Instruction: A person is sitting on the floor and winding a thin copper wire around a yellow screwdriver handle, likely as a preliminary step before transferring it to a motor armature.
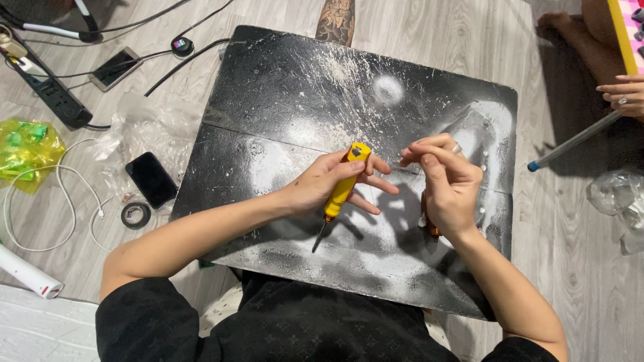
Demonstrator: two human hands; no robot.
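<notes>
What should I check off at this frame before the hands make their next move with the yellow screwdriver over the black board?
1. Left hand has a firm grip on the yellow screwdriver: ok, fingers wrap the handle, tip points down toward the person.
2. Right hand holds a part: cannot tell, fingertips pinch together but anything between them is too small to see.
3. Brown tool under the right hand is secured: cannot tell, mostly hidden.
4. Black board lies flat: ok, though dusted white.
5. Small white pieces stay on the board: ok, near its right edge.
6. Another person's hand keeps away: ok, off the board.
</notes>
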